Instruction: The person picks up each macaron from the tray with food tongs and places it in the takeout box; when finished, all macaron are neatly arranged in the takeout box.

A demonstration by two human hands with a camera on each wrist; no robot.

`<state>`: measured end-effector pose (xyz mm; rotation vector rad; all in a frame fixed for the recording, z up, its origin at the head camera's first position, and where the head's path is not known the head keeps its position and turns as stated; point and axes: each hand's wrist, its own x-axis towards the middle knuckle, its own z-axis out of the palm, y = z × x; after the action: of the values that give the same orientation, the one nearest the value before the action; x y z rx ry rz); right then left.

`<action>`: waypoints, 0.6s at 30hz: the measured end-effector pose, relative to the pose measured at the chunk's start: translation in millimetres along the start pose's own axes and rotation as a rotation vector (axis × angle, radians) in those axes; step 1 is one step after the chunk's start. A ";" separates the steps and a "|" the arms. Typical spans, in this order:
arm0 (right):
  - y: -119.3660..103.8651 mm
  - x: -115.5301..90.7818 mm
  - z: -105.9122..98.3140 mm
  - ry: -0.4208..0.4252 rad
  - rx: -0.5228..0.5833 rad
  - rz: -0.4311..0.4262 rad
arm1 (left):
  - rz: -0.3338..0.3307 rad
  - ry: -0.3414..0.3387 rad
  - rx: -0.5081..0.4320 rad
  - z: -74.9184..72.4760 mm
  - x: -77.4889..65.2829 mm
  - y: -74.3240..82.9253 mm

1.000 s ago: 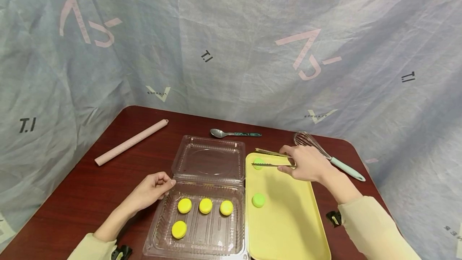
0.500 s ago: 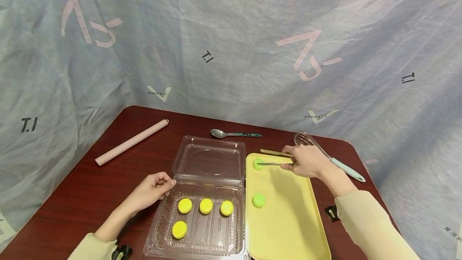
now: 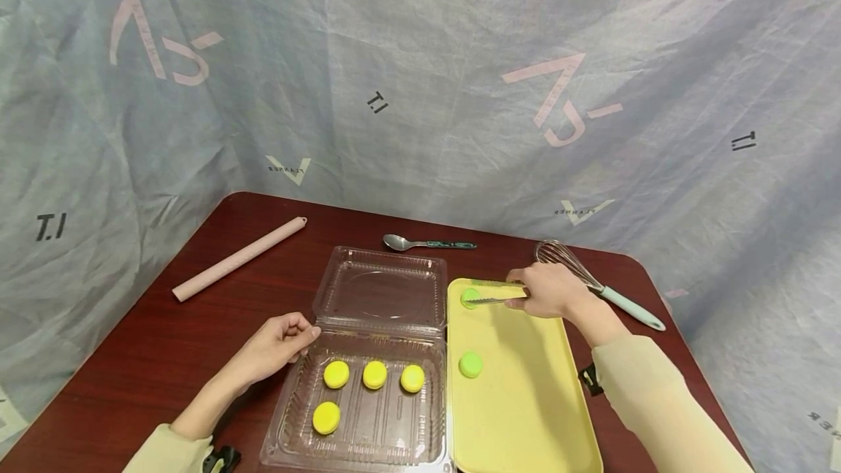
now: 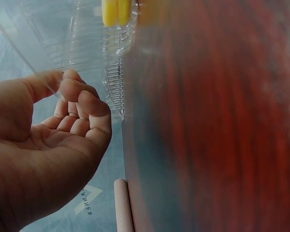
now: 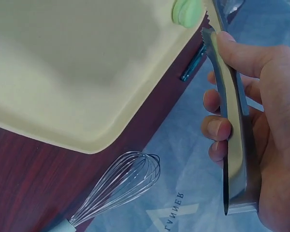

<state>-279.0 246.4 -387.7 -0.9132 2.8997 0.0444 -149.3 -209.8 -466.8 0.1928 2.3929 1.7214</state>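
Observation:
My left hand [image 3: 266, 351] pinches the left edge of a clear plastic clamshell box [image 3: 377, 440] between thumb and curled fingers. The box lies opened out, and several yellow macarons [image 3: 374, 374] sit in its near half. In my right hand [image 3: 555, 289] is a pair of metal tongs [image 5: 237, 145] with toothed tips. Their tips are over the far-left corner of a yellow tray [image 3: 519, 414], where one arm crosses a green macaron [image 3: 469, 293]; whether they grip it I cannot tell. A second green macaron [image 3: 470, 364] lies nearer on the tray.
A whisk [image 3: 594, 283] lies behind and right of the tray, close to my right hand. Behind the box is a spoon [image 3: 427, 244]. A pale pink rolling pin [image 3: 239, 259] lies at the left of the dark red table [image 3: 151, 356]. A grey-blue cloth [image 3: 420, 93] hangs behind.
My right hand moves slightly right, then back left, and the tongs' two arms come closer together around the far green macaron. The left hand and the box stay put.

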 end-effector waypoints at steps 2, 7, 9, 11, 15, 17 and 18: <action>0.5 1.3 1.3 -0.004 -0.001 0.000 | 0.002 -0.001 0.000 0.1 0.0 -0.6; 2.1 4.3 4.6 -0.005 -0.004 -0.009 | -0.004 0.001 0.015 -0.8 0.7 -0.3; 3.0 5.3 6.3 -0.005 -0.007 -0.011 | -0.003 -0.001 0.022 -1.1 0.5 -0.4; 4.3 6.3 8.6 -0.004 -0.013 -0.015 | 0.002 -0.004 0.027 -1.0 0.1 -0.6; 5.2 6.4 12.8 0.008 -0.021 -0.016 | 0.008 -0.004 0.034 -1.0 0.0 -1.2; 5.2 6.0 14.5 0.015 -0.020 -0.013 | 0.006 -0.001 0.034 -0.8 0.0 -0.9; 5.4 5.7 15.5 0.019 -0.021 -0.013 | 0.004 0.000 0.033 -0.8 0.1 -0.7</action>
<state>-285.4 248.5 -403.7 -0.9406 2.9163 0.0661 -149.5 -210.8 -467.2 0.2024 2.4237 1.6852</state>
